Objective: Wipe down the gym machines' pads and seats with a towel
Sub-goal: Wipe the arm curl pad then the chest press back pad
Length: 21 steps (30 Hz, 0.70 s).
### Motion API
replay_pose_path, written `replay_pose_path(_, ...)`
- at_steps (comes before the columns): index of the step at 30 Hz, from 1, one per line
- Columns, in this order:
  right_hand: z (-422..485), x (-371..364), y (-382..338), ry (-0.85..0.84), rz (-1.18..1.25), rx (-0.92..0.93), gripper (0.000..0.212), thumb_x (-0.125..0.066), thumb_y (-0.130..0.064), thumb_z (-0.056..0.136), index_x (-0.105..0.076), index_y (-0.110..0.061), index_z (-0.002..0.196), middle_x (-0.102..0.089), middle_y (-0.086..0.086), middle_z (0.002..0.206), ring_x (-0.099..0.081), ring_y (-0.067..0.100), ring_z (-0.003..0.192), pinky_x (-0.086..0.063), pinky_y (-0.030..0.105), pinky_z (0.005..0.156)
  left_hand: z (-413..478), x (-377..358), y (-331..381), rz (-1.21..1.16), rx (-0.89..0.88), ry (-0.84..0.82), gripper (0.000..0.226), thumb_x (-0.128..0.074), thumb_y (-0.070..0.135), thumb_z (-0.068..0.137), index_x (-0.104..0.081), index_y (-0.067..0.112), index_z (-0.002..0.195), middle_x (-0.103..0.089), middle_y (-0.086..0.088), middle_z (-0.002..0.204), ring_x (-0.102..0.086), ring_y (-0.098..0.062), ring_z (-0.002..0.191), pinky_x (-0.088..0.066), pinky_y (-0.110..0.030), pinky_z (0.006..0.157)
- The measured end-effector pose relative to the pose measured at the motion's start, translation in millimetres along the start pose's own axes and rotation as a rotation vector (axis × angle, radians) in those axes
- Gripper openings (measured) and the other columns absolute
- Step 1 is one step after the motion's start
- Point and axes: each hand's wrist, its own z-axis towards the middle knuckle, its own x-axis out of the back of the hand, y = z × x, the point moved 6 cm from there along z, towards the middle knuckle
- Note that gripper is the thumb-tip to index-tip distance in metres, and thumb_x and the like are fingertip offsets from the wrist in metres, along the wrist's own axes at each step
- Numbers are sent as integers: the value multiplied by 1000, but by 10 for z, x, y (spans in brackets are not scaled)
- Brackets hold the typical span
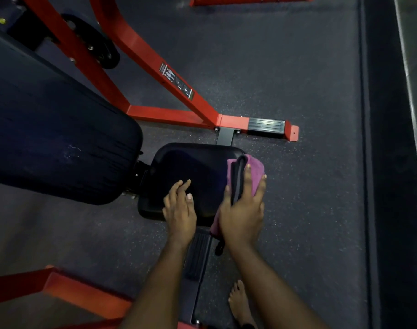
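A red steel frame (155, 58) is angling around the machine, a ribbed black footplate (265, 125) is sitting on its foot, and a long padded backrest (60, 143) is crowding the left. The speckled rubber floor (309, 67) is lying beneath, with a bare foot (238, 302) standing on it. The smooth, rounded black seat (191, 167) is carrying the soft purple towel (256, 167), which is draping over its right edge. The right grip (243, 210) is pressing flat on the towel, fingers stretched out. The left grip (180, 207) is resting on the seat, fingers loose, holding nothing.
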Motion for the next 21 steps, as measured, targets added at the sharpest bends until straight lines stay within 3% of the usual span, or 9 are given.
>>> replay_pose_path(5, 1023, -2, -270, -178, -164, -48, 61, -50, -54, 99, -27, -48, 155, -37, 9, 158, -53, 42, 128, -43, 49, 104, 2, -6, 10, -9, -3, 3, 42, -32, 33, 107, -46, 32, 146, -31, 8, 156, -28, -14, 139, -24, -40, 107)
replay_pose_path(8, 1419, -90, -432, -317, -232, 10, 47, -52, -59, 95, -49, -46, 140, -61, 8, 136, -58, 39, 123, -45, 45, 99, 12, -14, 5, -10, 2, 6, 42, -31, 34, 107, -45, 33, 146, -30, 9, 157, -25, -12, 140, -22, -38, 107)
replay_pose_path(10, 1435, -96, -417, -315, -194, 25, 42, -53, -55, 95, -55, -43, 134, -65, 6, 132, -59, 37, 122, -45, 43, 97, 14, -27, -3, -5, 2, 11, 41, -30, 33, 107, -45, 34, 146, -30, 9, 157, -25, -13, 140, -23, -40, 107)
replay_pose_path(15, 890, 90, -105, -114, 98, -65, 55, -54, -46, 100, -38, -44, 153, -59, 11, 139, -57, 38, 125, -44, 45, 102, 17, -8, 35, 21, 19, -12, 41, -33, 30, 108, -43, 32, 148, -30, 6, 158, -28, -16, 141, -30, -44, 107)
replay_pose_path(21, 200, 300, 183, -268, 136, -175, 61, -56, -40, 101, -33, -38, 157, -63, 16, 133, -58, 41, 122, -47, 47, 102, 54, 199, 332, 181, 71, -281, 47, -40, 23, 107, -36, 19, 153, -30, -5, 159, -34, -28, 141, -39, -49, 110)
